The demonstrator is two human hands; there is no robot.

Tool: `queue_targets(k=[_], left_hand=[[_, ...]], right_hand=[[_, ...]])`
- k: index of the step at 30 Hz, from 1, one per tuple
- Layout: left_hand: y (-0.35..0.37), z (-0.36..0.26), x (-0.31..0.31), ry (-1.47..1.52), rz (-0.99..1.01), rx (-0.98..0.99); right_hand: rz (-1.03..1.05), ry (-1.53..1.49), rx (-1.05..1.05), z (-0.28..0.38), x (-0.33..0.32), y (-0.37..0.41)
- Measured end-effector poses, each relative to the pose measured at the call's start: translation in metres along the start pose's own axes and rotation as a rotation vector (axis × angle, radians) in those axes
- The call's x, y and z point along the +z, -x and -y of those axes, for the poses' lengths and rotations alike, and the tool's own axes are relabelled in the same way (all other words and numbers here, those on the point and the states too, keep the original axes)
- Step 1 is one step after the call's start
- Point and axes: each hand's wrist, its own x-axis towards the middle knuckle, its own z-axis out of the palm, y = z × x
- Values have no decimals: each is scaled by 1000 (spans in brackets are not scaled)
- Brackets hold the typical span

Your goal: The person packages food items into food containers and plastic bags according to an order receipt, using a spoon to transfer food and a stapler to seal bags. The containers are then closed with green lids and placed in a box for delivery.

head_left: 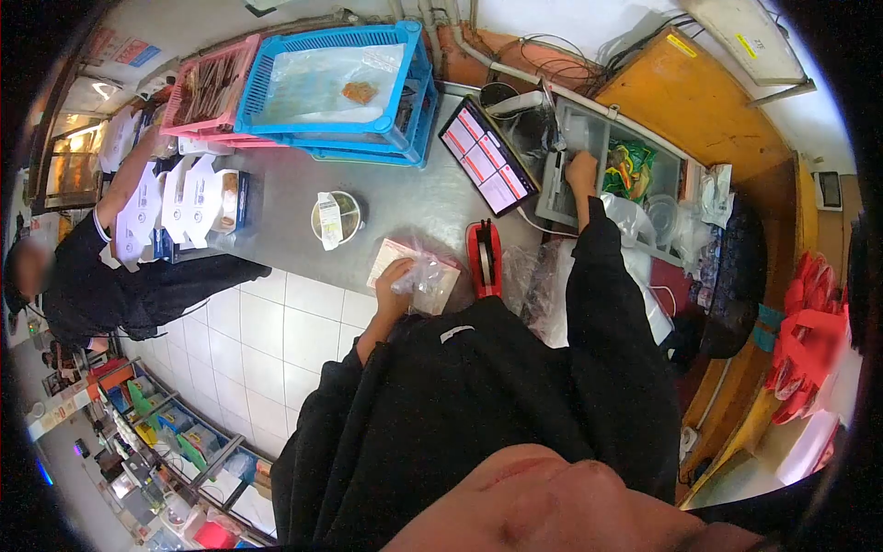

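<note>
Left hand (395, 277) on plastic (429, 279), right hand (581, 173) at bin (553, 189), bowl label (329, 221) illegible

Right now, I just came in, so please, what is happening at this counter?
The camera wearer's left hand is on a clear plastic bag, over some paper. The right hand is at the grey container; its grip is unclear. A round bowl and a red tape dispenser are on the metal counter. Another person reaches past white boxes.
</note>
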Motion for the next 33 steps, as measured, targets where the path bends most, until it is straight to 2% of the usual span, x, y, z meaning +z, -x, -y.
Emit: queue_targets(k=[2, 6, 10, 13, 15, 20, 23, 26, 27, 30, 32, 33], left_hand=[[-3, -4, -2, -35, 8, 20], [-7, -8, -3, -26, 46, 3], [-6, -3, -3, -43, 29, 31], [-5, -6, -7, -16, 34, 44], [-6, -10, -8, 11, 47, 34], [-11, 0, -5, 84, 55, 86], [-14, 8, -8, 106, 88, 129], [-22, 13, -13, 143, 125, 167], [-25, 14, -16, 144, 146, 171], [-27, 17, -23, 189, 218, 161], [-34, 15, -29, 225, 266, 153], [-34, 14, -29, 224, 258, 212]], right_hand=[[-105, -42, 111, 3, 5, 3], [-56, -23, 152, 6, 3, -1], [-156, -4, 152, 8, -6, 13], [-152, -125, 65, -3, -16, 20], [-256, -180, -13, -9, -24, 23], [-234, -362, 19, -15, -41, 44], [-305, -401, -181, -12, -45, 60], [-398, -404, -134, -1, -51, 76], [-306, -443, -20, 5, -58, 84], [-296, -425, 26, 25, -74, 96], [-342, -417, 8, 39, -82, 98], [-478, -460, -78, 48, -85, 98]])
